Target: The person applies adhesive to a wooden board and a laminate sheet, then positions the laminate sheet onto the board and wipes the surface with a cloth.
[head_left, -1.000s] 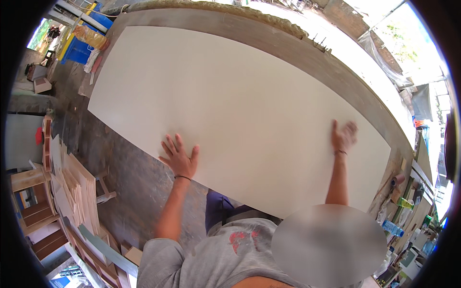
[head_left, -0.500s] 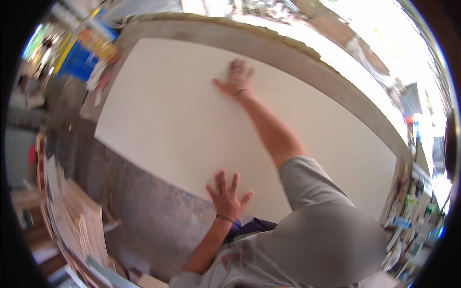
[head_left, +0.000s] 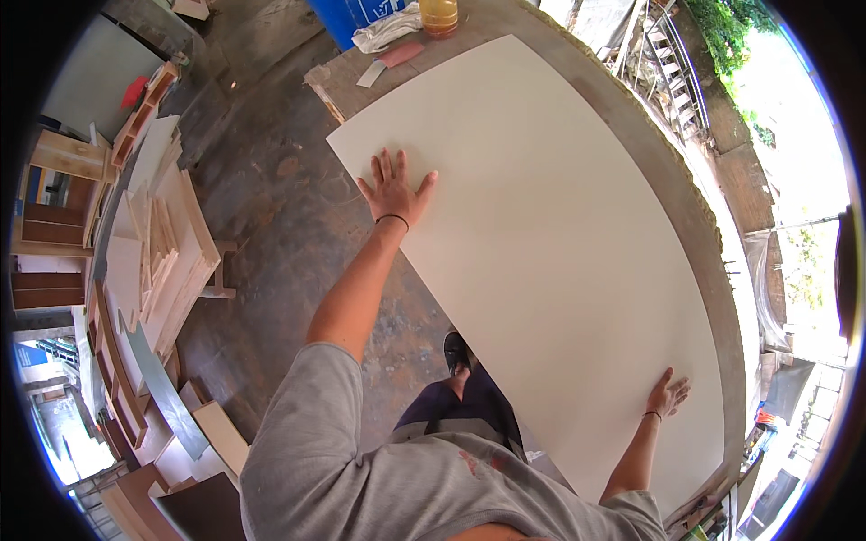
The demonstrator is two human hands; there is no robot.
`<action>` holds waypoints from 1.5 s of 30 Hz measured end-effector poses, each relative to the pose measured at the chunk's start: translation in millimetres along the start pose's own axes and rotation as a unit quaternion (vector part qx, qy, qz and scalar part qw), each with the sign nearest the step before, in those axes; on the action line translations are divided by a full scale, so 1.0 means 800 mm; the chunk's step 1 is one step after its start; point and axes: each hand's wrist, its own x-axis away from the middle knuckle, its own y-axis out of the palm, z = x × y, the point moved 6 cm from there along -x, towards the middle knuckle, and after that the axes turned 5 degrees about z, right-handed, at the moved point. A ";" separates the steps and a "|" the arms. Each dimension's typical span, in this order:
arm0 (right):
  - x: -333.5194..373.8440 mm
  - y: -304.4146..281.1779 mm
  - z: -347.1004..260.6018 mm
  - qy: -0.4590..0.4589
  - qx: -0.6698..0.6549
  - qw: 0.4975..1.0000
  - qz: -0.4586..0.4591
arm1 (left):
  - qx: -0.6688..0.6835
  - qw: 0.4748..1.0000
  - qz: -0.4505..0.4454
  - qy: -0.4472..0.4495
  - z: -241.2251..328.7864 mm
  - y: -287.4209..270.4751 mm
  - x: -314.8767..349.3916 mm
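— Both hands have shifted since a moment ago: the left hand [head_left: 394, 191], which was pressed near the close edge of the big white panel [head_left: 559, 243] by the person's waist, now sits far out along that edge, toward the panel's far end. The right hand [head_left: 668, 395] has come back from its long reach across the middle and lies low, close to the body.

— How are the hands set?

— Left one is flat, palm down, fingers fanned wide and thumb out, just inside the panel's edge. It grips nothing. Right one is also laid flat on the surface with its fingers loosely apart; it is small at this angle, so I can't tell more than that.

— And the panel itself?

— Lying flat on a long grey workbench [head_left: 636, 126], covering nearly all of it, with a strip of bench showing along the far side. At the far end of the bench, beyond the panel, stands an amber jar [head_left: 438, 15] beside a crumpled white cloth [head_left: 383, 32].

— What's on the floor side?

— Stacked plywood sheets [head_left: 162, 257] lie on the concrete floor [head_left: 280, 225] to the person's left, well apart from the bench. A dark shoe [head_left: 456, 350] shows beneath the panel's near edge.
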 end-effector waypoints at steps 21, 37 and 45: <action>0.143 -0.131 -0.900 -0.473 -0.180 0.862 0.015 | -0.010 0.989 -0.050 0.140 0.007 0.001 0.002; 0.421 -0.162 -0.877 -0.711 -0.225 0.660 -0.086 | 0.246 0.956 0.070 0.142 -0.122 -0.035 -0.049; 0.401 -0.160 -0.877 -0.541 -0.112 0.832 -0.050 | 0.569 0.760 -0.224 -0.220 -0.226 0.015 -0.174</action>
